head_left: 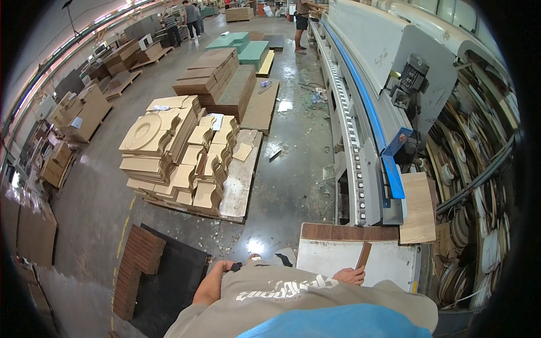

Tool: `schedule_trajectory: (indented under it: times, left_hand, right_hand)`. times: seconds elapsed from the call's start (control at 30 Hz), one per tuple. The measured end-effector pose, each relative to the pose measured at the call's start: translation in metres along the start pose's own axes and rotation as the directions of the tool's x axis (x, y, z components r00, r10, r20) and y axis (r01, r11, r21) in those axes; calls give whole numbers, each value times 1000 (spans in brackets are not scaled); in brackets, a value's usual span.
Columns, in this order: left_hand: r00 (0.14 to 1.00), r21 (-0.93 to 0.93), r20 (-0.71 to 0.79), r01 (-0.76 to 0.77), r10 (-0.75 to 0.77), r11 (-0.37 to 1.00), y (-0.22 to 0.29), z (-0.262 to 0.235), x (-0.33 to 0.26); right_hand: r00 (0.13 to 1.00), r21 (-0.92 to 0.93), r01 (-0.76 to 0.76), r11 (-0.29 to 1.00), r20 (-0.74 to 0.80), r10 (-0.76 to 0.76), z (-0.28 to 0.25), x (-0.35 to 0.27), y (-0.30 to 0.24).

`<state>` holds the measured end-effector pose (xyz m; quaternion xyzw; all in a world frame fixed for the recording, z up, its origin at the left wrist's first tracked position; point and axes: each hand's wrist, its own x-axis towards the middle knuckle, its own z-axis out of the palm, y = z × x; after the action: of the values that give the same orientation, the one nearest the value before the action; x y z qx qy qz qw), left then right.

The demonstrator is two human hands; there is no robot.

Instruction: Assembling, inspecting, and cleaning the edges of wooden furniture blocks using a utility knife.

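Observation:
In my right hand (pixel 350 276) is a narrow flat brown wood strip (pixel 364 256), held upright by its lower end with the fingers closed around it. The hand is above a white-topped work table (pixel 324 259). Along the far edge of that table lies a dark brown wood-grain board (pixel 349 232). My left hand (pixel 225 266) is low beside my body, at the left edge of my grey shirt. A small black patch shows next to its fingers, and whether the hand grips anything is hidden.
A long edge-processing machine (pixel 360 141) with a blue rail runs away on the right. Left of it stand stacked wavy-edged boards (pixel 163 152) on a pallet and brown panels (pixel 135 265) on a black sheet. Coiled edging rolls (pixel 456 248) fill a rack at right. People (pixel 191 19) stand far off.

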<state>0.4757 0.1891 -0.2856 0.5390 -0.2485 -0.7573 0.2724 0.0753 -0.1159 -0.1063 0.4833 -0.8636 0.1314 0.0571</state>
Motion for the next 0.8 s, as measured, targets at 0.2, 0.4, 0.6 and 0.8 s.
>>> schedule_trajectory:
  times: [0.2,0.4,0.6,0.8]
  left_hand:
    - [995,50,-97,25,-20,998,-10,2,10]
    - [934,133,-354,89,-36,987,-29,-6,17]
    - [803,199,-594,201,-45,959,-37,-28,1]
    - [792,239,-594,342,-142,909,-15,-41,22]
  right_hand:
    - [1000,13,-18,1000,21,17,-3,-1,0]
    - [999,17,-2,1000,-37,3,17,1,12]
    - [996,-27,1,1000,-84,-4,16,-2,8]
    - [995,-42,5,999,-95,-9,10,-1,9]
